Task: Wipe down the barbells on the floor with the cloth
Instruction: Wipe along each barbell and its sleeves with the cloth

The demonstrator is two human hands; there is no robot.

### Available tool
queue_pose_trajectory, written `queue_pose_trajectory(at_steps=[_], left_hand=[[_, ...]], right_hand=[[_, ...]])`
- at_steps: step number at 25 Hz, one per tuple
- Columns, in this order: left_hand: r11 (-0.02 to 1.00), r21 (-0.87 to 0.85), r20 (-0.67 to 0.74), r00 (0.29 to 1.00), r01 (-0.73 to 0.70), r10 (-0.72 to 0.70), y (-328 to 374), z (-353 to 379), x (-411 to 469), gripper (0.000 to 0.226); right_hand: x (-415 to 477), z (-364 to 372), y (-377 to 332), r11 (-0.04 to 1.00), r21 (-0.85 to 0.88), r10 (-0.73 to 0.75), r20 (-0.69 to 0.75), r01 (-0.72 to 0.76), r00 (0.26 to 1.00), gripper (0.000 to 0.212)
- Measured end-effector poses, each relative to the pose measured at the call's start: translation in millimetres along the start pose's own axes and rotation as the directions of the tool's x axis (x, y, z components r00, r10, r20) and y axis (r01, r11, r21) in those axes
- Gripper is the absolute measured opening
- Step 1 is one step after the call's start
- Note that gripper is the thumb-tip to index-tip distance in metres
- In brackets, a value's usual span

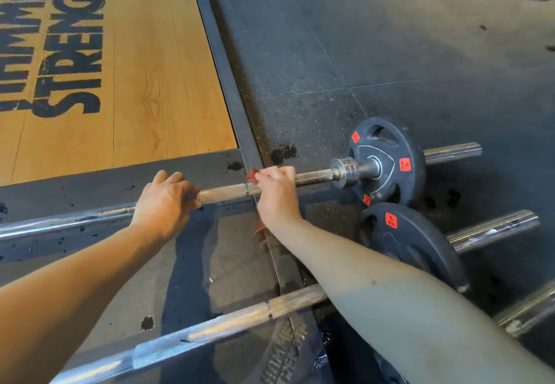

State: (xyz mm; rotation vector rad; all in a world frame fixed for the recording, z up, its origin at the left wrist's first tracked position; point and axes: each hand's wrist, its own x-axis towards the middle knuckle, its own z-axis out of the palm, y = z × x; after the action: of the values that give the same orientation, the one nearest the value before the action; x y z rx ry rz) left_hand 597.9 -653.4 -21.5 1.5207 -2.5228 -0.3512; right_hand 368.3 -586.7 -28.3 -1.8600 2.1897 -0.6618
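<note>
A person's left hand (166,200) grips the barbell (222,193) shaft bare, the right hand (276,194) clamping a red cloth (251,174) round it.

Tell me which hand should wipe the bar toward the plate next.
Likely right. The right hand holds the cloth against the bar, nearer the plate; the left hand grips the bar bare, farther off.

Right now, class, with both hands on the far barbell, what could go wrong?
1. The right hand, holding the red cloth, is near the collar; sliding on could jam fingers.
2. The far barbell rests on a round plate; it might roll if the left hand lets go.
</note>
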Motion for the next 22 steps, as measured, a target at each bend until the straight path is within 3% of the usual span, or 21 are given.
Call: queue_pose_trajectory(at_steps=[2, 6, 8, 9, 10, 12, 13, 18, 19, 20, 22], left_hand=[[1.0, -0.016, -0.008, 1.0, -0.009, 0.009, 3, 0, 2, 0.022], [0.999, -0.016, -0.011, 1.0, -0.029, 0.029, 9, 2, 3, 0.02], [0.999, -0.016, -0.017, 0.999, -0.032, 0.031, 8, 2, 1, 0.021], [0.999, -0.013, -0.019, 0.999, -0.029, 0.029, 6, 2, 1, 0.021], [1.0, -0.01, -0.018, 1.0, -0.022, 0.022, 4, 1, 0, 0.021], [1.0, -0.02, -0.023, 1.0, -0.012, 0.011, 3, -2, -1, 0.021], [0.999, -0.029, -0.025, 1.0, -0.016, 0.016, 4, -3, -1, 0.021], [1.0, -0.013, -0.021, 1.0, -0.021, 0.021, 12, 2, 4, 0.021], [1.0, -0.012, -0.02, 1.0, -0.024, 0.024, 12, 3, 4, 0.021], [1.0, -0.012, -0.026, 0.999, -0.024, 0.024, 11, 3, 3, 0.02], [1.0, -0.011, -0.043, 0.999, -0.025, 0.025, 6, 3, 1, 0.02]], right_hand=[[0, -16, 41, 1.0, 0.012, -0.014, -0.049, 0.015, 0.999, 0.038], [-11, -45, 104, 0.924, -0.088, 0.338, -0.272, -0.373, 0.901, 0.041], [-7, -30, 72, 0.845, 0.078, 0.527, -0.293, -0.529, 0.798, 0.038], [-5, -24, 50, 0.809, 0.203, 0.587, -0.26, -0.551, 0.766, 0.037], [-6, -18, 35, 0.807, 0.28, 0.58, -0.219, -0.519, 0.784, 0.037], [-18, -15, 26, 0.883, 0.27, 0.441, -0.194, -0.385, 0.876, 0.032], [-20, -19, 34, 0.877, 0.299, 0.447, -0.225, -0.375, 0.866, 0.026], [-3, -41, 60, 0.633, 0.478, 0.765, -0.262, -0.609, 0.588, 0.024], [-3, -36, 47, 0.612, 0.519, 0.776, -0.251, -0.596, 0.578, 0.021], [-6, -28, 31, 0.629, 0.527, 0.754, -0.234, -0.572, 0.614, 0.018], [-23, -9, 1, 0.732, 0.497, 0.61, -0.175, -0.465, 0.773, 0.017]])
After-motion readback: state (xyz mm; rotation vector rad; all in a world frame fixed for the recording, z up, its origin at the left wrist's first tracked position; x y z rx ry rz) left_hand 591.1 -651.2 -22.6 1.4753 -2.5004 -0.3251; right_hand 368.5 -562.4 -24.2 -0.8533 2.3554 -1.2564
